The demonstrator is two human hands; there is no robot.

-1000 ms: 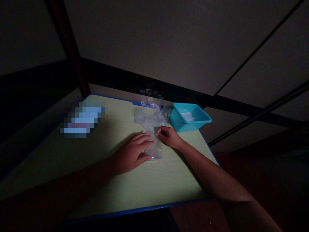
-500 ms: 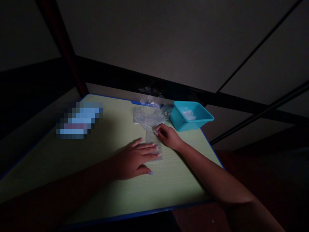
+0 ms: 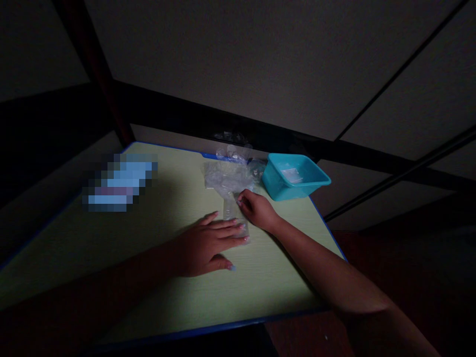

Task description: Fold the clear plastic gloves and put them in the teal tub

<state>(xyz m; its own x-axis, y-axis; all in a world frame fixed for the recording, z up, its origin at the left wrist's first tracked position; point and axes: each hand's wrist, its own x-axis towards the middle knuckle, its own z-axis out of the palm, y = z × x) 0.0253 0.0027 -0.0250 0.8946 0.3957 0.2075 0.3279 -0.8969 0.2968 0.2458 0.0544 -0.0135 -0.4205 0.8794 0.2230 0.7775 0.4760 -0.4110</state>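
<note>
A small clear plastic bag (image 3: 231, 210) lies flat on the pale green table (image 3: 156, 267) in the head view. My left hand (image 3: 208, 245) rests flat on the bag's near end, fingers stretched out and pressing it down. My right hand (image 3: 256, 209) has its fingers curled and pinched at the bag's far right edge. The scene is dim and what the bag contains cannot be made out.
A heap of clear plastic bags (image 3: 226, 176) lies just behind the hands. A teal plastic tub (image 3: 295, 176) with a small clear packet inside stands at the table's far right corner. A blurred-out object (image 3: 119, 183) sits at the far left. The table has a blue edge.
My left hand slid toward me along the bag, from its far part to its near end. The right hand stayed pinched at the bag's far edge. The view shifted slightly.
</note>
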